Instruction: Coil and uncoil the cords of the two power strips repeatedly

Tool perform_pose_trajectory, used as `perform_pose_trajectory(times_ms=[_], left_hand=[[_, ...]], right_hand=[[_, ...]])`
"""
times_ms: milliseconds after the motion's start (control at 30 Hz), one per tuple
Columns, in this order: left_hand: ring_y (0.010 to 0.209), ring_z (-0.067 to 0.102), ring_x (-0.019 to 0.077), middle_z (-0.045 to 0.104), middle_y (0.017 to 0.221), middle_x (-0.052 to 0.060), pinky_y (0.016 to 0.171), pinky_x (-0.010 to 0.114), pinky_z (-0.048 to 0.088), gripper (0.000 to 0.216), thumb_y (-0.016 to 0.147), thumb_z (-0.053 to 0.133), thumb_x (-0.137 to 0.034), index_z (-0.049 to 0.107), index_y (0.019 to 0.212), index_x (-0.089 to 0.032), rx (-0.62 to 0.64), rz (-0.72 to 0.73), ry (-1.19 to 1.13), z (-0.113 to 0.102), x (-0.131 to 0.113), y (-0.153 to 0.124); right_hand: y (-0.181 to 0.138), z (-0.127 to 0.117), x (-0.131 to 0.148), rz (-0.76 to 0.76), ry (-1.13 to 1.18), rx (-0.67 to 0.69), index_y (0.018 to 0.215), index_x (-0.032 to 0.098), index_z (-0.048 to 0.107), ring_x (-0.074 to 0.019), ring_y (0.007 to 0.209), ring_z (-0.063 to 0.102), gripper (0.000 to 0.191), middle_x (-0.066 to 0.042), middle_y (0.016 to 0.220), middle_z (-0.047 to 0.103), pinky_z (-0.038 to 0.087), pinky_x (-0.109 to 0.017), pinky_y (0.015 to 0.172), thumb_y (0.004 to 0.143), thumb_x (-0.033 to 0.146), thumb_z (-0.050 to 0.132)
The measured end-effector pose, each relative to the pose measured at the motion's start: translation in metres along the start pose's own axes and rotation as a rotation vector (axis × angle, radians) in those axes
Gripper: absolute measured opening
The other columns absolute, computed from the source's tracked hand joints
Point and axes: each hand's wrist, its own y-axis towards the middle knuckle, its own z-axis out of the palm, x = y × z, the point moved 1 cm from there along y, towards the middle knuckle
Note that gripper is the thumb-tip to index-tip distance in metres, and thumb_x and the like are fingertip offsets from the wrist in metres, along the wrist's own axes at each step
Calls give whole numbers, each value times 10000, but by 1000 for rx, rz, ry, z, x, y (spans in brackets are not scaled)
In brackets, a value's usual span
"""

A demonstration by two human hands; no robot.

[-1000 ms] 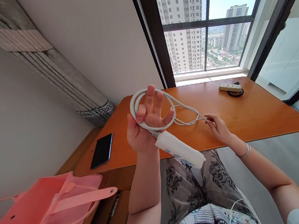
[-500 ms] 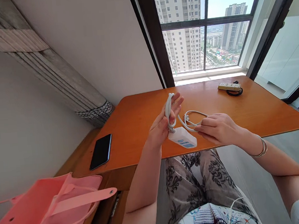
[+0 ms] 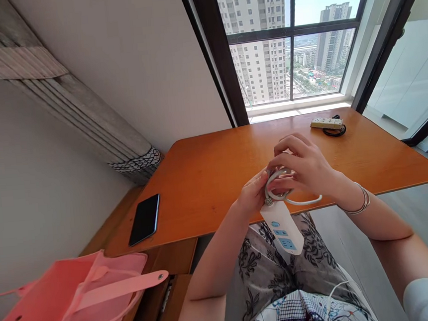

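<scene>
Over the near edge of the orange wooden table [image 3: 208,181] both my hands meet around a white power strip [image 3: 283,228] and its coiled white cable [image 3: 294,201]. My left hand [image 3: 252,194] is closed on the coil just above the strip, which hangs downward over my lap. My right hand [image 3: 304,165] covers the coil from above, fingers curled round the cable loops. A silver bangle sits on my right wrist.
A black phone [image 3: 144,218] lies on the lower wooden shelf at the left. A pink bag [image 3: 61,303] stands at the bottom left. A second, beige power strip [image 3: 326,122] with a black cord rests at the table's far right, near the window.
The wide cable loop round my left hand has been gathered into a small coil. My right hand moved from the table onto the coil, and the strip now hangs straight down.
</scene>
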Motion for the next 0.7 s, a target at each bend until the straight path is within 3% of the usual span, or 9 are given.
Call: perform_pose_trajectory(times_ms=[67,167,333,467,567,633,700], left_hand=[[871,692,221,718,1002,61,715,334,577,344,811,707,-473,718,1002,-187,57,-40,-43,2,3,2],[1003,690,288,718,1113,87,735,394,596,419,771,742,-496,717,1067,-201,153,-89,-62,2,5,6],[1126,664,325,733,915,92,864,459,582,394,844,662,-529,704,952,-152,118,-165,-101,-9,11,6],[1029,684,297,698,785,76,961,440,524,410,815,693,-549,671,813,-139,32,-125,-57,-15,13,5],[804,677,233,618,675,43,842,366,549,463,736,765,-562,574,634,-153,-7,1,64,-12,4,4],[639,639,177,593,689,31,659,317,551,541,698,770,-614,492,583,-165,36,28,85,-5,-5,2],[456,552,106,556,686,-3,453,260,468,573,708,754,-624,422,590,-174,100,10,22,1,-14,0]], right_hand=[[1,-2,-6,81,81,63,997,199,688,-185,884,579,359,-85,1022,628,459,-325,766,922,537,592],[0,-4,-14,175,158,202,1023,182,681,-143,760,585,358,-59,933,654,421,-274,668,945,512,568],[-1,-2,-21,204,243,270,939,181,691,-130,706,582,320,-31,799,663,390,-255,644,956,474,565],[2,-3,-19,212,304,239,907,171,689,-130,723,592,300,-36,799,669,411,-252,660,946,451,590],[2,-4,-21,256,345,230,938,167,695,-134,756,598,270,-45,836,674,432,-260,686,936,422,609],[-2,-2,-26,340,427,203,947,167,693,-131,758,590,250,-41,848,673,448,-269,695,932,404,613],[-10,4,-35,463,603,169,930,165,678,-128,739,584,247,-28,830,662,472,-280,691,914,407,629]])
